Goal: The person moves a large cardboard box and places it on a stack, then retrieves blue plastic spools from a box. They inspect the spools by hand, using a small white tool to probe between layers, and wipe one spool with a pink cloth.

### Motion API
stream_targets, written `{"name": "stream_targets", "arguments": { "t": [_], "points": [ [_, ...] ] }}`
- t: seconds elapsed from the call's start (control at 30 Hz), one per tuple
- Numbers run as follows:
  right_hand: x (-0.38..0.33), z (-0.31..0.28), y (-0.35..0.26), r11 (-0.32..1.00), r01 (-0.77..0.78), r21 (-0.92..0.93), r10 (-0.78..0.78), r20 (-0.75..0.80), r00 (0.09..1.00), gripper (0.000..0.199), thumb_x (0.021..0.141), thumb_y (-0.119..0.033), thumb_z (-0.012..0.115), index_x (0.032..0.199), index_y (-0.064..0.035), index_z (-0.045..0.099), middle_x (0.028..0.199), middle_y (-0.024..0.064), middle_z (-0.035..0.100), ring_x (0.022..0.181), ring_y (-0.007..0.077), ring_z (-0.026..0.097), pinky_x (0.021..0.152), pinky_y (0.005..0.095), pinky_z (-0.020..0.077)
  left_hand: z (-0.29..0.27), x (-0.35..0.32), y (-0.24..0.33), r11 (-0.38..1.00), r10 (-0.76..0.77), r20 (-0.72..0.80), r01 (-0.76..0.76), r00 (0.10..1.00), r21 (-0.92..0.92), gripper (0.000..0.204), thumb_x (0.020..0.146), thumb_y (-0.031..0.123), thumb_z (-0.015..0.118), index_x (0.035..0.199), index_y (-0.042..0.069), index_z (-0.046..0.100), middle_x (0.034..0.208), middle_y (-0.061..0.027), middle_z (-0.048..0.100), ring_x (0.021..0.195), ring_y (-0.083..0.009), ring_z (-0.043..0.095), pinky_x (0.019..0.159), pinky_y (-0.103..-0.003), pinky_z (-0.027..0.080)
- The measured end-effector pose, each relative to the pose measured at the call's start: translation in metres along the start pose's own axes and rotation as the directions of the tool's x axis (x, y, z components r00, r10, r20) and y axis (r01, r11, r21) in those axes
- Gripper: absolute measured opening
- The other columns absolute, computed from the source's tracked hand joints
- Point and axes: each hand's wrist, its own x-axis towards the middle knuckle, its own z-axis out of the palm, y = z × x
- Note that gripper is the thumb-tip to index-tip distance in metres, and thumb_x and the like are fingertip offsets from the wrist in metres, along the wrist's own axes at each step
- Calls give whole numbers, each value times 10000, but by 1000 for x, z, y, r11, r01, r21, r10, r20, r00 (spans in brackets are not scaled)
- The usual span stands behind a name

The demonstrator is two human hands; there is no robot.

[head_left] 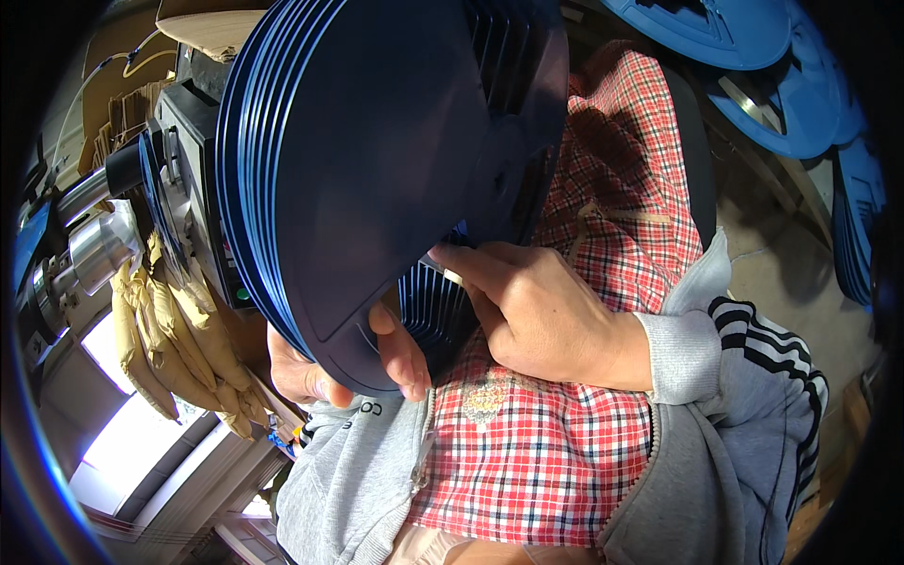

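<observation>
A stack of dark blue plastic reels [377, 169] stands on edge before my chest, the flat flange of the nearest one facing right. At its lower rim my left hand [299, 369] holds on, with fingers on both sides of the flange. My right hand [556, 311] is closed in a pinch at a cut-out in the reels, close to the hub. A small pale piece shows by its fingertips, too little of it to name. Through the cut-out the edges of several flanges show.
Lighter blue reels [734, 38] lie at the upper right. To the left stands a dark machine [193, 141] with a metal shaft [94, 245]. Yellowish gloves [155, 348] hang beneath it. A red checked apron [537, 461] covers my lap.
</observation>
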Motion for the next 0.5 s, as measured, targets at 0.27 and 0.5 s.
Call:
{"name": "stream_targets", "arguments": {
  "t": [0.27, 0.5],
  "points": [
    [-1, 9, 11, 999, 33, 26, -32, -50, 998, 339, 848, 64, 598, 1187, 56, 589, 907, 233, 690, 768, 340, 712, 678, 367, 595, -2, -2, 0, 1000, -22, 8, 22, 1000, -22, 616, 855, 178, 736, 1285, -14, 338, 1013, -197, 638, 936, -355, 694, 836, -505, 574],
    [-2, 7, 7, 1000, 2, 22, -1, -29, 1000, 292, 868, 37, 603, 1160, 26, 610, 914, 216, 697, 782, 341, 711, 687, 369, 591, -4, 5, -15, 976, 191, 121, -175, 974, -131, 553, 893, -39, 584, 1339, -204, 303, 1140, -368, 558, 1058, -420, 646, 915, -510, 530]
  ]
}}
